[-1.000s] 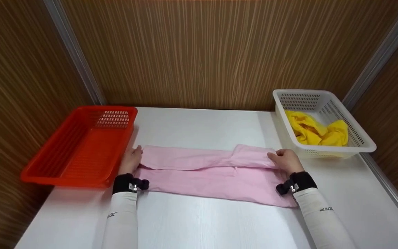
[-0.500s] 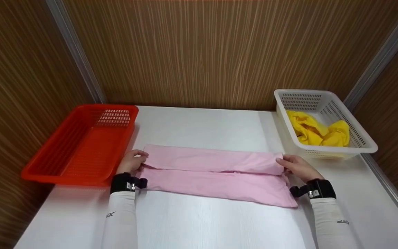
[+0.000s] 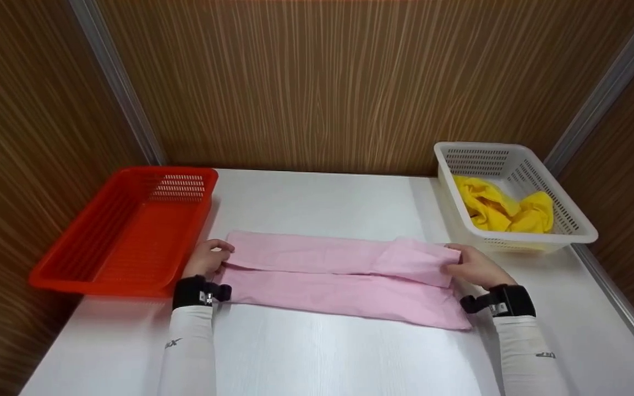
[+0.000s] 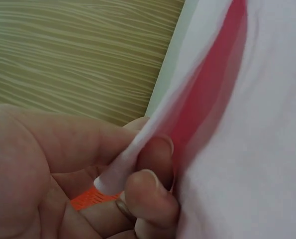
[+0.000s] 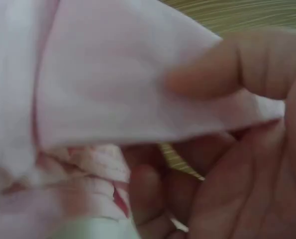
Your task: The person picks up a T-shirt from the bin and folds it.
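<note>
On the white tabletop (image 3: 317, 206), between two baskets and inside neither: one soft pink cloth (image 3: 339, 294), laid crosswise, part-folded. Work done, by appearance: one broad flap (image 3: 300, 253) of the same pink cloth, turned from the far side toward the person and covering the back portion; left stretch fairly smooth. Work left, by judgement: flap's right end, lifted and slanting with a loose crease, not yet flat; near strip uncovered by the flap. Whether further folds are due: cannot tell. Left hand (image 3: 207, 259): pinching the flap's left end, edge caught between thumb and fingers. Right hand (image 3: 475, 268): pinching the flap's raised right corner, thumb on the upper face, fingers beneath; wrist view blurred. At left, just beside the left hand: one rectangular red plastic basket (image 3: 109, 287), slotted walls. At far right, beyond the right hand: one rectangular white plastic basket (image 3: 534, 237), slotted walls, containing crumpled yellow fabric (image 3: 496, 214), not folded and touched by neither hand. Behind all: one brown wood-grain panel (image 3: 317, 88), upright.
</note>
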A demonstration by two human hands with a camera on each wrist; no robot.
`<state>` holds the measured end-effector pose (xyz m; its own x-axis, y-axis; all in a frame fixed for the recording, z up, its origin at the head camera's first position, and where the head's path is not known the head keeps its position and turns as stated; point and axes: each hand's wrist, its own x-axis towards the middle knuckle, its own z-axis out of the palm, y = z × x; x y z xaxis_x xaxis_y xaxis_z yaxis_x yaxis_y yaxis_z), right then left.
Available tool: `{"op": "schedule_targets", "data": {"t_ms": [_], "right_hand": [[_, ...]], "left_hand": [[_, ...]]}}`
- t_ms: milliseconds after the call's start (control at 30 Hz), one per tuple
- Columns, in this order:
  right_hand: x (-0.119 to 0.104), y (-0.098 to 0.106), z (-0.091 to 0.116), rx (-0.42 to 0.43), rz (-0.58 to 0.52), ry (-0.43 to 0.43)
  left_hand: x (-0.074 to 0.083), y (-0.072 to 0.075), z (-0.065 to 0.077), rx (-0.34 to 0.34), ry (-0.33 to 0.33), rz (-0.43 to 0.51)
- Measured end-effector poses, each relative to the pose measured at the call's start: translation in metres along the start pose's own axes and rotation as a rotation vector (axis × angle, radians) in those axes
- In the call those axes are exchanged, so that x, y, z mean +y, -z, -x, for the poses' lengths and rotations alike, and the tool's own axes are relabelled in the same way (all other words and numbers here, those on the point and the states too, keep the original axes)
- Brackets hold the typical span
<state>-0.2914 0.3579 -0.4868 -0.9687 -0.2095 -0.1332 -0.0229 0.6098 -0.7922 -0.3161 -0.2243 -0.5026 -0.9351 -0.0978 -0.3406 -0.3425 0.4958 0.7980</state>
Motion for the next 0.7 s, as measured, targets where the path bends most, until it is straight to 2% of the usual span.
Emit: {"op": "schedule_targets", "data": {"t_ms": [67, 167, 267, 333, 400, 467, 533, 567, 633, 700], "right_hand": [[0.001, -0.002, 0.000, -0.055, 0.075, -0.015], [-0.002, -0.007, -0.002, -0.021, 0.092, -0.043], [-0.006, -0.007, -0.002, 0.049, 0.039, 0.011], [-0.009, -0.002, 0.002, 0.055, -0.019, 0.082], [-0.011, 0.005, 0.007, -0.031, -0.093, 0.170], [-0.012, 0.011, 0.011, -0.181, -0.152, 0.225], [-0.012, 0.014, 0.012, -0.318, -0.172, 0.227], [-0.012, 0.014, 0.012, -0.359, -0.169, 0.209], [-0.013, 0.012, 0.011, -0.366, -0.129, 0.159], [-0.016, 0.006, 0.009, -0.316, -0.106, 0.105]], "left_hand": [[0.000, -0.001, 0.001, 0.001, 0.011, 0.016], [0.001, -0.002, 0.002, 0.005, 0.024, 0.037], [0.002, -0.002, 0.003, 0.002, 0.037, 0.046], [0.003, -0.002, 0.004, -0.004, 0.042, 0.043], [0.004, -0.002, 0.004, -0.014, 0.046, 0.035], [0.004, -0.001, 0.004, -0.022, 0.050, 0.029], [0.005, -0.001, 0.005, -0.027, 0.057, 0.031], [0.005, -0.001, 0.006, -0.030, 0.064, 0.034], [0.005, -0.001, 0.006, -0.031, 0.075, 0.036], [0.005, -0.001, 0.007, -0.031, 0.082, 0.031]]}}
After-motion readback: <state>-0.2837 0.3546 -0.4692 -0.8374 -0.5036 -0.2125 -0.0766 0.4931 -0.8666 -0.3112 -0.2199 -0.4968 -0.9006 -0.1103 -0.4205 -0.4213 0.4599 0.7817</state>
